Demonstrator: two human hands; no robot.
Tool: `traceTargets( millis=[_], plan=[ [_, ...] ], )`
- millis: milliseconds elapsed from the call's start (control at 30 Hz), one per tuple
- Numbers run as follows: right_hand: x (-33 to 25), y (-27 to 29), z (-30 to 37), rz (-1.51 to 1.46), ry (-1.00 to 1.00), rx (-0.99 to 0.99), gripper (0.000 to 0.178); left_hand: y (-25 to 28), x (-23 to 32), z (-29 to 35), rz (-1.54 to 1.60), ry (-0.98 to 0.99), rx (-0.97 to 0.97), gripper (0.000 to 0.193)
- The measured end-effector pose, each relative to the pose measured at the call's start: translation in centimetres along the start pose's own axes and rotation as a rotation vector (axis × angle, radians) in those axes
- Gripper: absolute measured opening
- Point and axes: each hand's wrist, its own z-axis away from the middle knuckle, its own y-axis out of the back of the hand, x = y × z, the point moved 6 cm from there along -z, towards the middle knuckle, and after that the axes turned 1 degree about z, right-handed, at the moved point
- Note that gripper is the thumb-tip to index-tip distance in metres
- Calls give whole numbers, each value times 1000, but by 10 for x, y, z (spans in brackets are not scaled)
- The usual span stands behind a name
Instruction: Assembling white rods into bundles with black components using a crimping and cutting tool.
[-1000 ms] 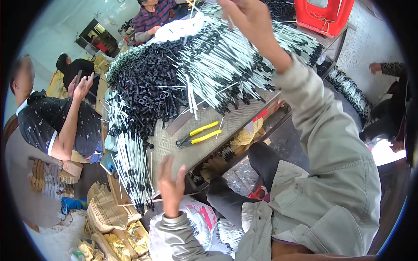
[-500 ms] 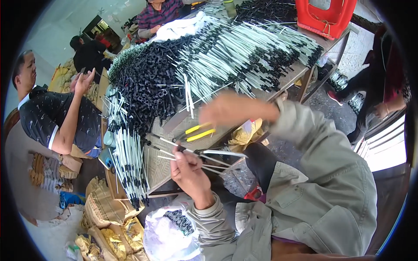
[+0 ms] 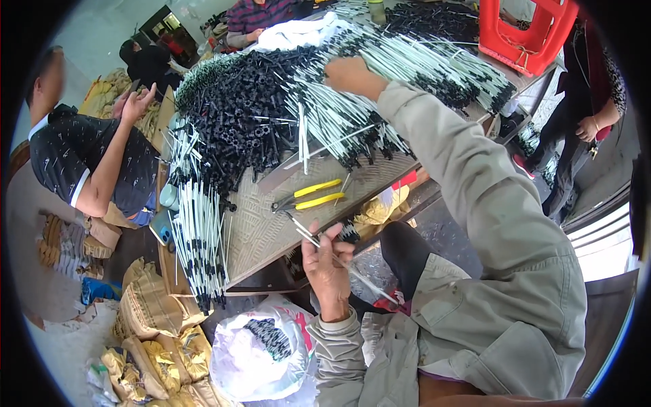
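Observation:
My left hand (image 3: 329, 278) is closed around a few thin white rods (image 3: 303, 232) just off the table's near edge. The rods slant through its fingers, with a pale length running down past the hand. My right hand (image 3: 354, 76) rests at the large heap of white rods with black ends (image 3: 400, 64), its fingertips hidden against the heap. Between the hands, pliers with yellow handles (image 3: 319, 187) lie on the patterned table (image 3: 247, 237). A big mound of black plastic fittings (image 3: 237, 115) stands left of the rods.
More black-and-white rods (image 3: 196, 230) hang over the left table edge. A red plastic stool (image 3: 488, 47) stands on the far right. Below sit a white plastic bag (image 3: 230, 366) and brown sacks (image 3: 152, 319). A person in a dark patterned shirt (image 3: 102, 169) is at the left.
My right hand has swung from above the pliers up and away to the rod heap. My left hand has shifted slightly right and down, and the rods in it lie differently.

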Motion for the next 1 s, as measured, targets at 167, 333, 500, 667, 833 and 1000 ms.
traceTargets(
  millis=[167,333,500,667,833,1000],
  plan=[
    [-8,-8,3,49,11,-52,16,-9,-9,20,-36,12,-36,25],
    [-12,-3,4,75,113,-3,18,1,-19,34,-167,-9,-66,16],
    [-20,10,-2,-126,-40,42,30,-2,-27,47,-331,-110,-78,19],
    [10,22,-19,-932,-145,31,25,1,-39,48,-191,31,-44,21],
    [-8,81,-10,-1243,249,27,23,-2,-59,39,-242,22,-112,22],
    [-35,159,52,-1635,341,103,24,2,-48,29,-88,-18,-12,29]
  ],
)
